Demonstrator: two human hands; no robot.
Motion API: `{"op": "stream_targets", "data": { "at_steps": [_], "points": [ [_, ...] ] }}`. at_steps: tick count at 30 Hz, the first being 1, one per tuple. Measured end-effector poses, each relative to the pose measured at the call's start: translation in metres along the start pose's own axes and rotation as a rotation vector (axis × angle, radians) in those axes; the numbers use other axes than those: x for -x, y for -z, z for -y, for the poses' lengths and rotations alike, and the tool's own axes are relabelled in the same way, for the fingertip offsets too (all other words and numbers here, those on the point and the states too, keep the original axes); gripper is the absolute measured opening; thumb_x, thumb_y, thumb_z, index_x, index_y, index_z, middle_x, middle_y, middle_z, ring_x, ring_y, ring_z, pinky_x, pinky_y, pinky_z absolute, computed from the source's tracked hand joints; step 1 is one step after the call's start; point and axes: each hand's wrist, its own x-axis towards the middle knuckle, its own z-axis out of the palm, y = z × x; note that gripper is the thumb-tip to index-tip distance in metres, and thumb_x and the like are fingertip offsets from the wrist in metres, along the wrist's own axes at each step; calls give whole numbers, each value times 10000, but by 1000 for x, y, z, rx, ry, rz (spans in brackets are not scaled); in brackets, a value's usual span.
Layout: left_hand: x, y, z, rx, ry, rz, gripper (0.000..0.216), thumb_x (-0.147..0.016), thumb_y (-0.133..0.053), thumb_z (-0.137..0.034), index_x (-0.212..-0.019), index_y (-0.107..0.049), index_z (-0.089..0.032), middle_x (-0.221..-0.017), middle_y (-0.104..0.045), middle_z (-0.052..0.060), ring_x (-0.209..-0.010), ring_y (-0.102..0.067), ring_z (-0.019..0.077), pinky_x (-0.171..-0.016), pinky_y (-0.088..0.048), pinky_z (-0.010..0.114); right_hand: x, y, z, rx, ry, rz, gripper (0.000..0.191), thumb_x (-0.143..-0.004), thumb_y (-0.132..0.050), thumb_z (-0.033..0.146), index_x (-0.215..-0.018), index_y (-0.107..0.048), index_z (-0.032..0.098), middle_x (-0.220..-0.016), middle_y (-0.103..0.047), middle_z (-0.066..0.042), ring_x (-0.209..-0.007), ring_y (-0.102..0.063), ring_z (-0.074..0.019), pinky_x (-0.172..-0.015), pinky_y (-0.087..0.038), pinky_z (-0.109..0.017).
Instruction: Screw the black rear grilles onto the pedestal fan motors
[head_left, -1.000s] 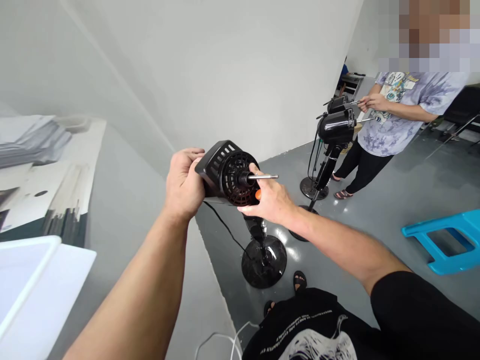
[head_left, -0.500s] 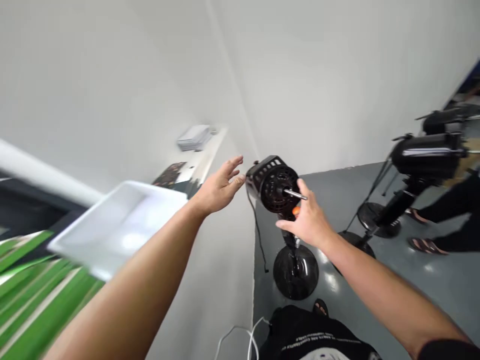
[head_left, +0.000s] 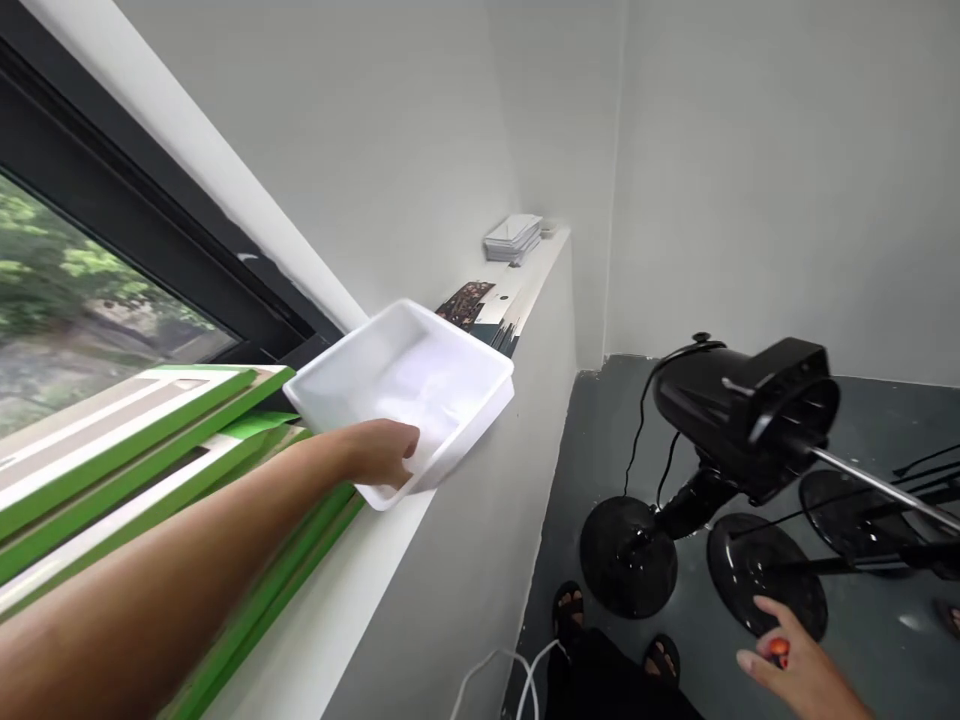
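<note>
My left hand (head_left: 384,452) reaches over the near rim of a white plastic tray (head_left: 450,365), its fingers closed at that edge and partly hidden inside. The tray sits tilted on the ledge and looks empty. Low on the right, my right hand (head_left: 799,665) has thumb and forefinger apart. A small orange-red object (head_left: 780,650) is tucked in its palm, mostly hidden, so its kind cannot be told. Above that hand stands a black pedestal fan without blades or guard, with its motor housing (head_left: 705,410), bare metal shaft (head_left: 877,482) and round base (head_left: 628,570).
Green-and-white flat cartons (head_left: 172,430) lie on the white ledge (head_left: 352,640) beside a window (head_left: 82,290). Farther along are dark printed pieces (head_left: 466,303) and a paper stack (head_left: 514,238). More black fan bases (head_left: 765,570) stand right. A white cable (head_left: 510,655) hangs near my feet.
My view has swung left. My left hand has left the fan's side and reached the tray. My right hand has dropped away from the fan's shaft, still with the orange-red object.
</note>
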Motion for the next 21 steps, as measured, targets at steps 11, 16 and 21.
{"op": "stream_targets", "data": {
  "at_steps": [11,16,21],
  "points": [
    [-15,-16,-8,-114,-195,133,116,-686,-665,-202,-796,-700,-203,-993,-811,189,-923,-762,375,-831,-595,473,11,-50,0,54,-9,136,606,-856,-693,582,-1285,-632,159,-825,-681,-3,-724,-649,-174,-806,-562,-352],
    [-14,-16,-10,-136,-205,127,117,-684,-652,-167,-794,-680,-197,-1011,-806,222,-932,-767,424,-797,-592,518,0,-57,-7,63,-28,114,402,-1044,-685,487,-1270,-660,155,-946,-686,-18,-813,-662,-153,-850,-604,-360],
    [-26,-16,6,-111,-200,78,90,-673,-666,-236,-751,-626,-213,-935,-789,207,-915,-761,447,-814,-576,548,-8,-59,-13,53,-129,61,331,-1055,-693,431,-1229,-675,149,-1008,-692,-31,-829,-666,-141,-798,-617,-320]
  ]
}}
